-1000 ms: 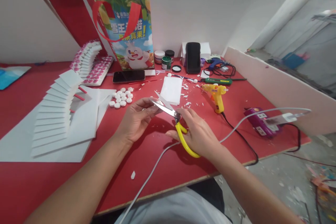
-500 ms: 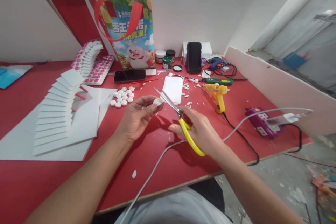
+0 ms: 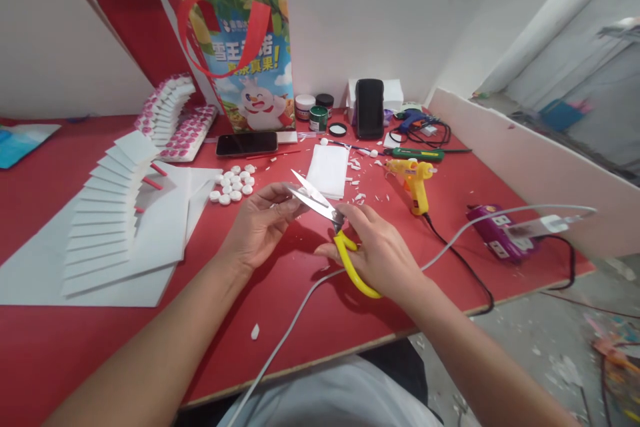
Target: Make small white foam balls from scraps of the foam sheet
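Note:
My left hand (image 3: 263,223) pinches a small white piece, mostly hidden now behind the scissor blades. Yellow-handled scissors (image 3: 356,270) are in my right hand (image 3: 383,247), their blades parted and pointing left, one blade over the left fingertips. Just left of my left hand lies a cluster of small round white pieces (image 3: 236,180). Beyond the blades is a stack of white sheets (image 3: 327,170), with white scraps (image 3: 357,197) scattered to its right.
A fan-shaped white stepped model (image 3: 105,213) stands at left. Behind are a colourful bag (image 3: 255,53), a phone (image 3: 247,143) and paint jars (image 3: 318,118). A yellow glue gun (image 3: 416,187) and purple power strip (image 3: 500,233) lie at right; a pale cable (image 3: 300,320) crosses the front.
The scissors have moved slightly left with my right hand, their blades now wider apart and over the white piece. My left hand has hardly moved.

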The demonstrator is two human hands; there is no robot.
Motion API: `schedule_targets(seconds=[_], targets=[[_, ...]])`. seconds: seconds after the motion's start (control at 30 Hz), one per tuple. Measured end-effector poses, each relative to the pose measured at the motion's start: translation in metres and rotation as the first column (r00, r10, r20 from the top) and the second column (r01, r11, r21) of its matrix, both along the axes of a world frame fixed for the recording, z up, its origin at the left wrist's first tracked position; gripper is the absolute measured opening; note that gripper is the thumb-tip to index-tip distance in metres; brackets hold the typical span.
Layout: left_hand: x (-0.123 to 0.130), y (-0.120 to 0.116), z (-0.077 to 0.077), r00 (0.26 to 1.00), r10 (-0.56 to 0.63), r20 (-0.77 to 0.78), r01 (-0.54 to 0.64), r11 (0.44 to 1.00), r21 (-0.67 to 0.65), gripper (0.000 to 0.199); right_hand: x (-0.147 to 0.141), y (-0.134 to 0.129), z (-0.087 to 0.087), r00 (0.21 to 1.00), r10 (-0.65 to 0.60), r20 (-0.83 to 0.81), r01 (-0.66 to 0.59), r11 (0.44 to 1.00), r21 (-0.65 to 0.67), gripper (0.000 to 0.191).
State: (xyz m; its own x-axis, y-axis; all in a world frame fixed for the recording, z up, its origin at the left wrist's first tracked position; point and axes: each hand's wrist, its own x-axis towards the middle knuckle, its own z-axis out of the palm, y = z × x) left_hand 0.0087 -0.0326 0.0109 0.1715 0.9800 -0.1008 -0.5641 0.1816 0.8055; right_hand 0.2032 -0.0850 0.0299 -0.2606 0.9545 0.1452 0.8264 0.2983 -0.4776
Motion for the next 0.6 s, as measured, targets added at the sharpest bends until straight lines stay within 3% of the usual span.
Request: schedule_targets(seconds=[0.6], targets=[[-0.0015,0.0005,-0.0029,1.000,-0.003,0.021,0.004,0.999,-0.043,0.020,0.0027,-0.0027,-0.0052,0.999,0.004,0.034,-0.008,0.995,0.102,0.056]])
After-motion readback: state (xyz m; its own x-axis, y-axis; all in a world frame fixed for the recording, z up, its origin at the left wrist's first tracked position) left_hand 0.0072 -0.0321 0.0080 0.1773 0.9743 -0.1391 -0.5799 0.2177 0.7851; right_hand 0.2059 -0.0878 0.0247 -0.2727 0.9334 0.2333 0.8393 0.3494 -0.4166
